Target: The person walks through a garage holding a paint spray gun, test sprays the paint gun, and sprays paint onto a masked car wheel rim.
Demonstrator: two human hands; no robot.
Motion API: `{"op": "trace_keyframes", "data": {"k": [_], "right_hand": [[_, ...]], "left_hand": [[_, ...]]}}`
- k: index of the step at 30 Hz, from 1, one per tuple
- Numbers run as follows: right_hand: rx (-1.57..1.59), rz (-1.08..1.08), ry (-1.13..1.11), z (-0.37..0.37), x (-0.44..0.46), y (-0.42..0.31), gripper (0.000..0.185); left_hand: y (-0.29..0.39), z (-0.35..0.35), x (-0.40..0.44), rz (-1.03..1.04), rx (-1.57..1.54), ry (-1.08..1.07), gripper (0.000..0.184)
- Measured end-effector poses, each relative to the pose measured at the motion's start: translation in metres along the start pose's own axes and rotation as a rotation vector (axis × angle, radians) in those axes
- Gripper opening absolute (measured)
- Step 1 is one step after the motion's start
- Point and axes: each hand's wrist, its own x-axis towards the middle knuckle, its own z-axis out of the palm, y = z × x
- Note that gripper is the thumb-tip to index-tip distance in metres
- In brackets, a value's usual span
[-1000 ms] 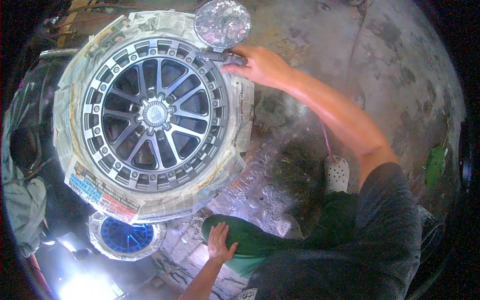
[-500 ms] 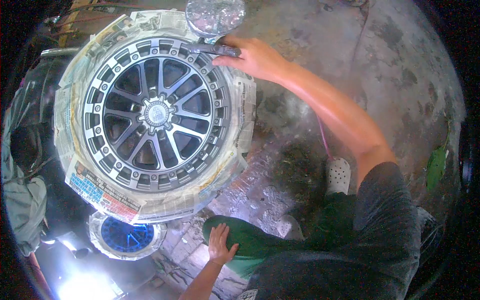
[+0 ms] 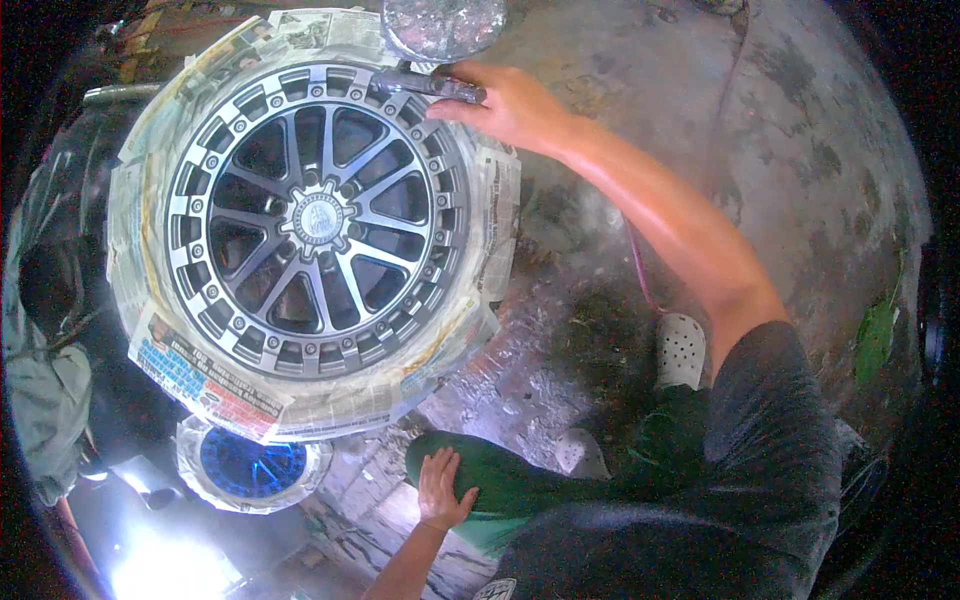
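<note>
My right hand (image 3: 515, 105) is closed around a spray gun (image 3: 435, 86) with a round, paint-spotted cup (image 3: 445, 28) on it. The gun's front end is over the upper right edge of a black and silver alloy wheel (image 3: 318, 218). Masking tape and newspaper (image 3: 215, 385) ring the wheel and cover its tire. Whether paint is coming out, I cannot tell. My left hand (image 3: 443, 488) lies flat on my green-clad knee (image 3: 520, 490), holding nothing, its fingers stretched out.
A smaller masked wheel (image 3: 255, 462), lit blue, is below the large one. A bright lamp (image 3: 175, 570) glares at lower left. Dark and grey cloth-like material (image 3: 55, 400) lies along the left. My perforated shoe (image 3: 681, 350) rests on the stained floor, near a thin pink hose (image 3: 640, 265).
The large wheel, the spray gun and my right hand appear slightly higher in view, with the gun still over the rim's upper right. My left hand stays on my knee.
</note>
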Motion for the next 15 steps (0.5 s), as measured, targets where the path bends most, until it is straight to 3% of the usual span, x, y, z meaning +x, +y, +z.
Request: {"op": "trace_keyframes", "data": {"k": [15], "right_hand": [[0.028, 0.058, -0.031, -0.018, 0.01, -0.023, 0.057]], "left_hand": [[0.001, -0.003, 0.0, -0.048, 0.022, -0.064, 0.079]]}}
